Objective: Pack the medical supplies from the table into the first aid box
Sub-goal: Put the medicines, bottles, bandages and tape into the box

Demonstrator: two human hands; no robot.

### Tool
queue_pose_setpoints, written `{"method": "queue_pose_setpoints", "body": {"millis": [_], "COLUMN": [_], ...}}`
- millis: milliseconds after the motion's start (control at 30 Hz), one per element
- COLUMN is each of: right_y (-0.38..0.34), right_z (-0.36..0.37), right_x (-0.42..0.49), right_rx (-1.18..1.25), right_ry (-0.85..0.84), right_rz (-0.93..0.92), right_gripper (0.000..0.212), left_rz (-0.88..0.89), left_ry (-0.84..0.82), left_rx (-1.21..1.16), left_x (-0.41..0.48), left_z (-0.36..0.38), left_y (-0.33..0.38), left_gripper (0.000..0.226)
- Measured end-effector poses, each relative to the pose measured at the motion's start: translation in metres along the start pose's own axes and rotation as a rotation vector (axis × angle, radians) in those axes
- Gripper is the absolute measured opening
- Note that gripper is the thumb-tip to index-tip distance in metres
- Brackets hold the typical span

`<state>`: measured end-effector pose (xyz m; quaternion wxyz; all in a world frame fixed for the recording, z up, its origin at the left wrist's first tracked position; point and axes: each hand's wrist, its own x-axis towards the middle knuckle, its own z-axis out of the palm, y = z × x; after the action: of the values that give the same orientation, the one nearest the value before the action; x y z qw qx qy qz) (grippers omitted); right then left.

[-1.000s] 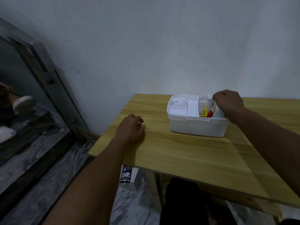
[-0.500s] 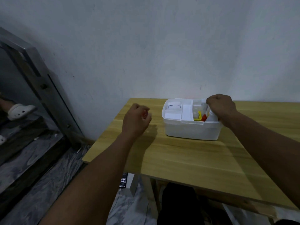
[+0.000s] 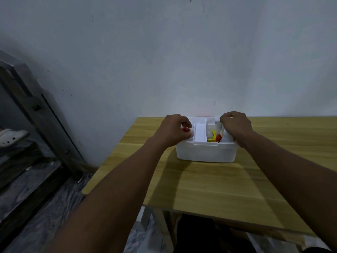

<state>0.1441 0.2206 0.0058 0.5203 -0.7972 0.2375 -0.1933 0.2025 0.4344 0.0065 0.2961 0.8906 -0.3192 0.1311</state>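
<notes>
A white first aid box (image 3: 206,152) stands open on the wooden table (image 3: 209,189), near the wall. Inside it I see a white divider tray (image 3: 200,132), a yellow item (image 3: 213,136) and a red item (image 3: 218,137). My left hand (image 3: 173,132) is over the box's left end, fingers closed around a small red object (image 3: 185,130). At the box's right end my right hand (image 3: 236,126) is curled over a white item (image 3: 227,136); what that item is stays hidden under the fingers.
The table's left edge (image 3: 109,157) drops to a marbled floor. A metal-framed panel (image 3: 36,110) leans against the wall at left, with a pale shoe (image 3: 12,136) beside it. A grey wall rises right behind the box.
My left hand rose from the table's left side and moved right to the box's left end, now with a small red object in it. My right hand stayed at the box's right end.
</notes>
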Motion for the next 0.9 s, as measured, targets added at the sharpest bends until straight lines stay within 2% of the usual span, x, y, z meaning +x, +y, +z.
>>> {"method": "queue_pose_setpoints", "body": {"millis": [200,500,767,900], "right_y": [0.001,0.001,0.004,0.004], "right_z": [0.000,0.001,0.001,0.002], "right_x": [0.002,0.004,0.005,0.005], "right_rx": [0.004,-0.005,0.018,0.015], "right_ry": [-0.004,-0.006,-0.012,-0.013], "right_rz": [0.004,0.011,0.014,0.014], "right_gripper": [0.035,0.039,0.038,0.039], "left_rz": [0.010,0.034,0.017,0.043], "left_ry": [0.023,0.236,0.186,0.270], "left_rx": [0.002,-0.026,0.016,0.000], "left_x": [-0.003,0.005,0.005,-0.007], "left_z": [0.005,0.017,0.025,0.019], "left_y": [0.003,0.011,0.006,0.000], "left_gripper": [0.017,0.024,0.035,0.035]}}
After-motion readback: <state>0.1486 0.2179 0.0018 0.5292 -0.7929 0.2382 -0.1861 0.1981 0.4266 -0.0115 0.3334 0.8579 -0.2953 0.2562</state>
